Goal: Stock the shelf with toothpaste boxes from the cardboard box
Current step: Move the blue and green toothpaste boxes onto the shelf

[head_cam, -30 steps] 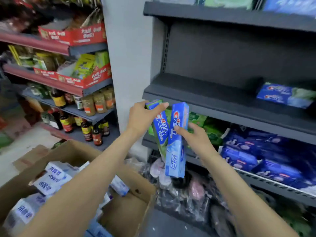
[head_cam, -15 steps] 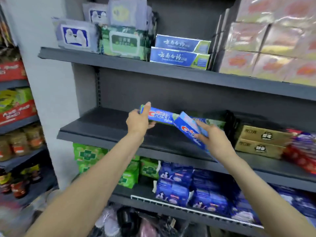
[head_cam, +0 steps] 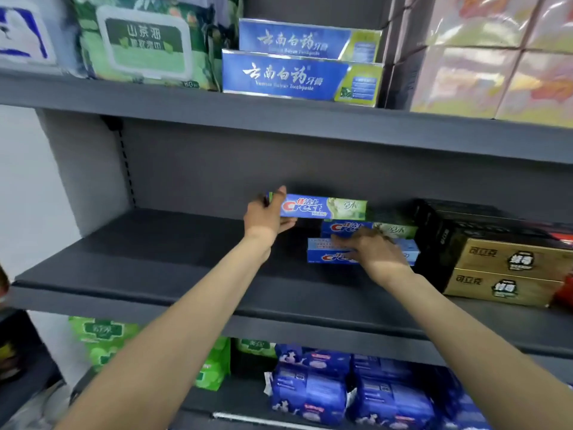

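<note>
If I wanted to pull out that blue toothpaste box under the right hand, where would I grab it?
Probably at its left end, coming from the left. The light blue box lies flat and lengthwise on the shelf; its right end butts against the gold boxes, and the right hand covers its middle. Pinch the long front and back faces.

The left hand (head_cam: 266, 217) grips the left end of a green-ended Crest box (head_cam: 322, 207), held level above the grey shelf (head_cam: 161, 259). The right hand (head_cam: 372, 249) rests on a pale blue Crest box (head_cam: 319, 252) lying on the shelf; another Crest box (head_cam: 393, 230) sits just behind it. Gold boxes (head_cam: 508, 274) stand stacked to the right. Two blue toothpaste boxes (head_cam: 297, 76) and a green wipes pack (head_cam: 142, 41) occupy the shelf above.
</note>
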